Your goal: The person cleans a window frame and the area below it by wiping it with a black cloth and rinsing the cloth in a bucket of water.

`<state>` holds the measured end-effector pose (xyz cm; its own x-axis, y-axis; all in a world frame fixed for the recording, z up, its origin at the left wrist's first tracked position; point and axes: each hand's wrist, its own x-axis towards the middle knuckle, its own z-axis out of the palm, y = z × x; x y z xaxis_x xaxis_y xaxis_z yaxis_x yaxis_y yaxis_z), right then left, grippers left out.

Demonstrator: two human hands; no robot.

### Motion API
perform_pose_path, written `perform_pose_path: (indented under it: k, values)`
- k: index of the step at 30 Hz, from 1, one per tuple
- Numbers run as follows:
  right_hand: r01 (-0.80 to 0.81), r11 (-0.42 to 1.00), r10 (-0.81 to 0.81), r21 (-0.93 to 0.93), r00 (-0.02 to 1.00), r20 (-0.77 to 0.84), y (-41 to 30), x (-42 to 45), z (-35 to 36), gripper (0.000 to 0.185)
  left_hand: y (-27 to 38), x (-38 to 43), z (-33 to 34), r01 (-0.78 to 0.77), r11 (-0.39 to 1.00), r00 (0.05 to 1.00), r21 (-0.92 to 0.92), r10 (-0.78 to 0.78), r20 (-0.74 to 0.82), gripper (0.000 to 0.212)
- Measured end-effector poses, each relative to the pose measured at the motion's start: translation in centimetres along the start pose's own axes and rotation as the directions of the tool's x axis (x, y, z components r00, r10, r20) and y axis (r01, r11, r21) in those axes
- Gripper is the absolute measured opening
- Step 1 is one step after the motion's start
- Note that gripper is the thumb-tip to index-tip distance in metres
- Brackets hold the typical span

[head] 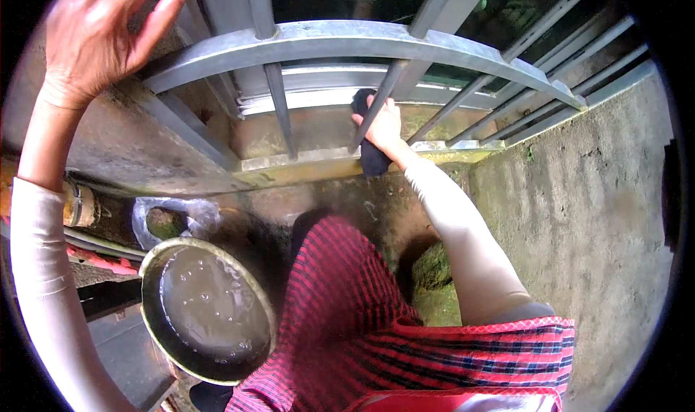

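My right hand (384, 123) reaches in among the bars of a metal window grille (342, 38). It grips a dark cloth (374, 159), part of which hangs over the sill's front edge. The other end of the cloth bunches up by my fingers, close to the white window frame (320, 97). A concrete sill (320, 130) runs behind the bars. Raised at the upper left, my left hand (92, 43) is beside the grille's left end, thumb spread from the fingers and nothing visible in it. The picture's edge cuts off its fingertips.
A bucket (260, 303) of murky water stands at lower left, beside my checked garment (347, 282). Beyond it lie a clear plastic bag (203, 214) and a pipe (81, 203). A mossy stone (433, 268) is below my right arm. A rough concrete wall (575, 222) rises on the right.
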<state>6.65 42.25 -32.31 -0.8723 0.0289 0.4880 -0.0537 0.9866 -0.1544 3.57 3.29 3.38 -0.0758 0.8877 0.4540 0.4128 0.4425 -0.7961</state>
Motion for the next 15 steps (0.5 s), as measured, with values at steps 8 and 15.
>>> perform_pose_path:
  k: [8, 15]
  values:
    - [0.448, 0.814, -0.514, 0.371, 0.852, 0.099, -2.7, 3.5, 3.2, 0.043, -0.3, -0.8, 1.1, 0.012, 0.999, 0.996, -0.049, -0.008, 0.087, 0.027]
    - [0.162, 0.962, -0.087, -0.218, 0.944, 0.317, 1.0, 2.0, -1.6, 0.019, -0.2, -0.5, 0.3, 0.037, 0.999, 0.997, 0.008, -0.037, 0.065, 0.027]
